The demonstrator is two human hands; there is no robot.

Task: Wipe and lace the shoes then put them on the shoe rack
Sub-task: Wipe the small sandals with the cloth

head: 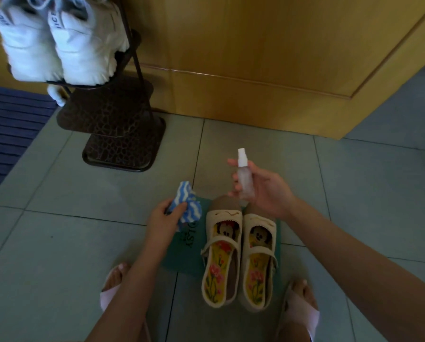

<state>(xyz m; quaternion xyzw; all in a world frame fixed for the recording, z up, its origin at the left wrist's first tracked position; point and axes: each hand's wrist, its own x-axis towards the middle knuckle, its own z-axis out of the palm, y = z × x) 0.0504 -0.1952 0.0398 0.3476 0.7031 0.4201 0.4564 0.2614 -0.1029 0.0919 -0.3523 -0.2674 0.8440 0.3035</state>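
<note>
Two cream shoes (pixel 223 217) are lying side by side on a green mat (pixel 181 255) on the floor (pixel 83 193), right between the person's arms. Their toes are pointing away from the person, toward the wooden cupboard (pixel 255 58), and their heels are pointing back toward the person's feet (pixel 110 290) in pink slippers. So the long way of each shoe is running straight out from the person, not across.

The left hand (pixel 164 218) is squeezing a blue and white striped cloth (pixel 188 206), with the fingers (pixel 179 208) curled round it. It is hanging over the mat, just beside the toe of the shoe on the person's left. The right hand (pixel 263 191) is holding a little spray bottle (pixel 244 178) upright, fingers wrapped round it. It is hovering just over the toes of the shoes. Neither hand seems to be touching a shoe.

I am guessing the spraying is coming first, then the wiping. The bottle is very near the toes, so the right hand is needing only a small tip down. The left hand with the cloth is nearer the shoe on the left.

The shoe rack (pixel 117 134) is standing well apart, ahead and to the left, with white sneakers (pixel 58 45) sitting on top. The left hand is the nearer one to it
</note>
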